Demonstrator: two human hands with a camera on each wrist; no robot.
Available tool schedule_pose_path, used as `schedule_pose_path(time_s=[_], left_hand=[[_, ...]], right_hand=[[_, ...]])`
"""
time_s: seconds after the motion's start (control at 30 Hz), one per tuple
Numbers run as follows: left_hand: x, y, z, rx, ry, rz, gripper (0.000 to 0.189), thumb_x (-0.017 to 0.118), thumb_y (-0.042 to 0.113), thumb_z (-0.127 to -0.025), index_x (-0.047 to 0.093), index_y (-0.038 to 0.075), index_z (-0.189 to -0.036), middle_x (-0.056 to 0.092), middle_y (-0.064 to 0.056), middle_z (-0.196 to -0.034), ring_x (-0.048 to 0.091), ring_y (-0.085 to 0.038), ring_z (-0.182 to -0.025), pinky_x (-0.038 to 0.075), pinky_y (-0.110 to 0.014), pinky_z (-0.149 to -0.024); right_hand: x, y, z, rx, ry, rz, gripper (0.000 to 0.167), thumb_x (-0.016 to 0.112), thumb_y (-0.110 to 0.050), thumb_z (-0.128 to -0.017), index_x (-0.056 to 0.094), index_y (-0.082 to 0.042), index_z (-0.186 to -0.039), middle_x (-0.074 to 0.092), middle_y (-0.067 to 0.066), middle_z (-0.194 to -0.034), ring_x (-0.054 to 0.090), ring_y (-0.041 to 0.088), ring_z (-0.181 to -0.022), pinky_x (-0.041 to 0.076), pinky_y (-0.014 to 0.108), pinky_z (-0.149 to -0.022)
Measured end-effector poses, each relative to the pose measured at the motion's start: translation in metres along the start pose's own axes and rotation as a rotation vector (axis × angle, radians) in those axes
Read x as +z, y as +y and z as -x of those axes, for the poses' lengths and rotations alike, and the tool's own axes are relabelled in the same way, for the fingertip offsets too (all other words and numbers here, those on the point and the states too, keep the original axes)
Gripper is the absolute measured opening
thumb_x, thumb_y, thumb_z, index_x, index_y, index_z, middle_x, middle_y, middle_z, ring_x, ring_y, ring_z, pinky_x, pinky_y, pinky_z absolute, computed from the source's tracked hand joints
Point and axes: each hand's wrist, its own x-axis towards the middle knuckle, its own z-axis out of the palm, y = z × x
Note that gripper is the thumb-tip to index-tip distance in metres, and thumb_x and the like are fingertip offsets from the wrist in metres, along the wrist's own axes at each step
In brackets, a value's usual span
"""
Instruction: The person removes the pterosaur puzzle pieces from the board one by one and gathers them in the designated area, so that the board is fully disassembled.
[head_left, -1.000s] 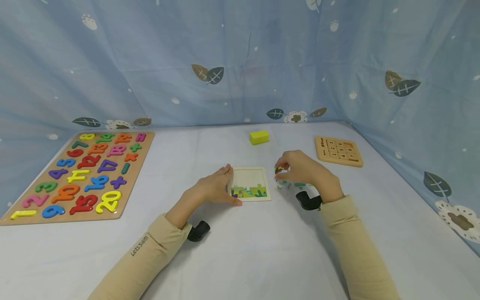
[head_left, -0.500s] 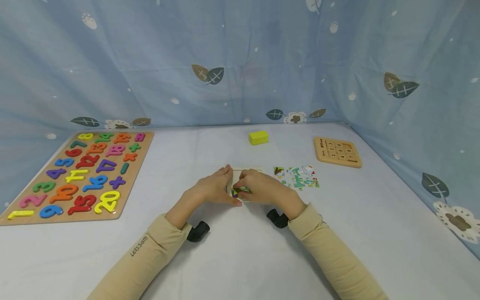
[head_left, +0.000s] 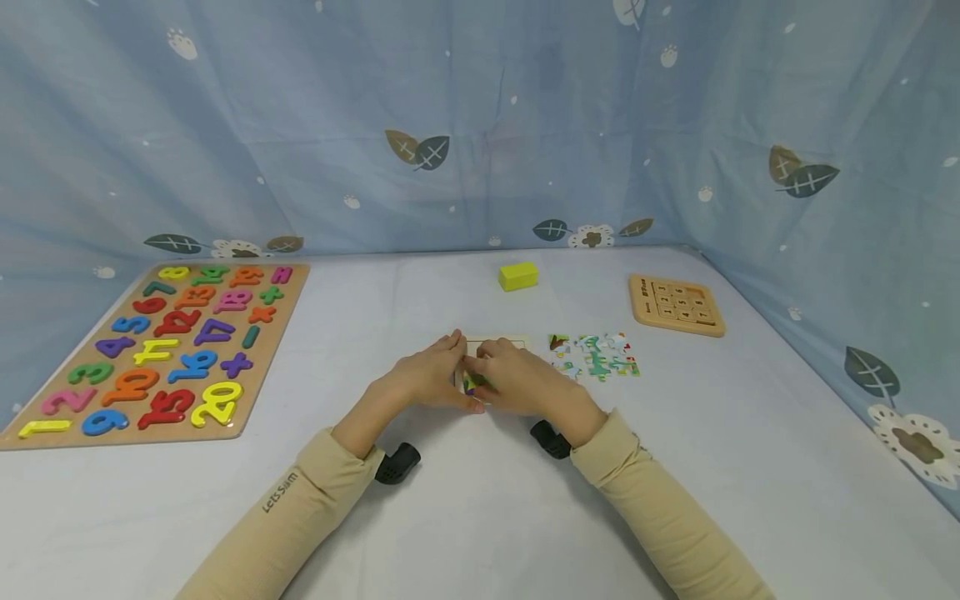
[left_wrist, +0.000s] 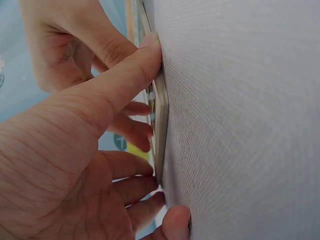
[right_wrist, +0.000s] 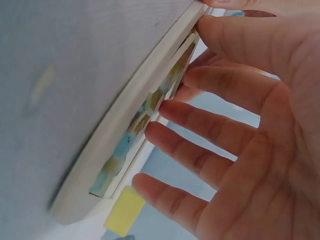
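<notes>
A small pale wooden puzzle tray (head_left: 517, 341) lies mid-table, mostly covered by my hands in the head view. My left hand (head_left: 427, 375) holds its left side, thumb along the near edge (left_wrist: 161, 112) and fingers farther back. Over the tray's left part, my right hand (head_left: 517, 377) has thumb and forefinger close together by the left corner. Seen from the right wrist, its other fingers are extended, with fingertips (right_wrist: 167, 106) at the fitted colourful pieces (right_wrist: 120, 147). A patch of green and purple picture (head_left: 471, 383) shows between the hands.
Loose jigsaw pieces (head_left: 596, 356) lie right of the tray. A yellow block (head_left: 518, 276) stands behind it. A wooden number slide puzzle (head_left: 677, 305) is at the back right. A large board of coloured numbers (head_left: 172, 354) covers the table's left side.
My right hand has come left from the loose pieces to the tray, then moved only slightly in the last half second. My left hand has stayed at the tray's left side.
</notes>
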Motion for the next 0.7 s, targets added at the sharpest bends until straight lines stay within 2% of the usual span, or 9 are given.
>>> schedule_pose_path(time_s=[0.17,0.43,0.7], left_hand=[[0.0005,-0.0004,-0.0005,-0.003,0.0,-0.013,0.109,0.071,0.056,-0.08,0.012,0.001,-0.154,0.007,-0.013,-0.162,0.013,-0.028,-0.15,0.029,-0.058,-0.111],[0.0007,-0.0013,-0.0011,0.004,0.001,-0.007,0.109,0.071,0.055,-0.08,0.012,0.0,-0.153,0.007,-0.013,-0.162,0.012,-0.029,-0.15,0.028,-0.055,-0.113],[0.0,-0.001,-0.001,0.011,0.0,-0.002,0.109,0.072,0.054,-0.08,0.012,-0.001,-0.153,0.007,-0.014,-0.162,0.012,-0.028,-0.15,0.03,-0.054,-0.113]], right_hand=[[0.0004,-0.0028,-0.0022,0.047,-0.026,-0.045,0.014,0.065,-0.022,-0.093,0.067,-0.01,-0.1,0.061,0.013,-0.116,0.056,0.03,-0.106,0.051,0.04,-0.084],[0.0008,-0.0027,-0.0026,0.029,0.003,-0.084,0.01,0.069,-0.015,-0.09,0.067,-0.007,-0.095,0.061,0.01,-0.107,0.057,0.024,-0.097,0.049,0.035,-0.08],[0.0027,-0.0016,-0.0034,-0.016,0.05,-0.053,0.012,0.071,-0.014,-0.087,0.066,-0.005,-0.094,0.06,0.006,-0.092,0.054,0.016,-0.081,0.048,0.028,-0.071]])
